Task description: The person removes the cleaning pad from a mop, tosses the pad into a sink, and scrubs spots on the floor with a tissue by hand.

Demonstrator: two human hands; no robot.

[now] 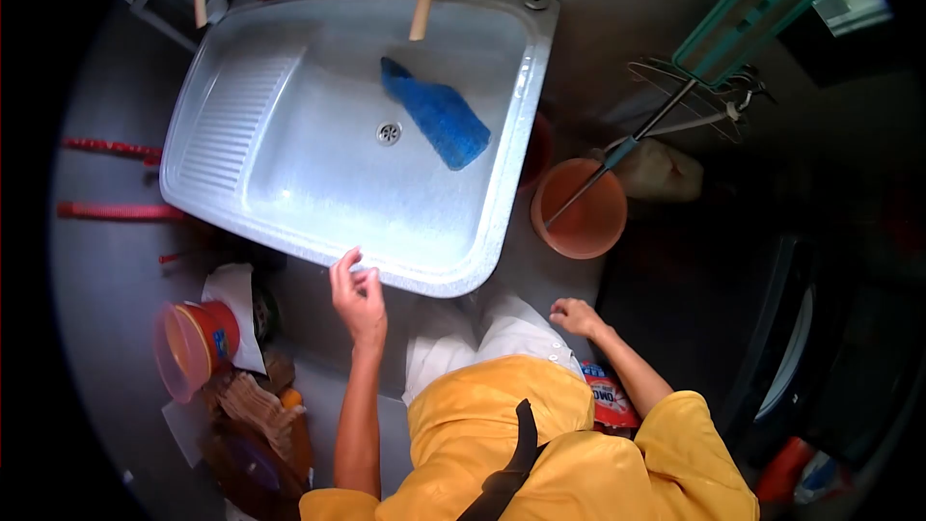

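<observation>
A large pale sink (328,260) with a ribbed washboard slope on its left side stands in front of me. In its basin lies a crumpled blue cloth (439,121), just right of the drain (388,133). My left hand (358,301) is at the sink's front rim, its fingers bent and apart with nothing between them. Whether the fingertips touch the rim, I cannot tell. My right hand (576,316) hangs beside my white trousers, away from the sink. Its fingers are curled in and no object shows in them.
A tap (422,6) with a tan spout extension hangs over the basin. Right of the sink, an orange bucket (580,241) holds the handle of a green flat mop (752,14). Red buckets (222,328) stand at lower left. A red detergent bag (610,397) lies by my right arm.
</observation>
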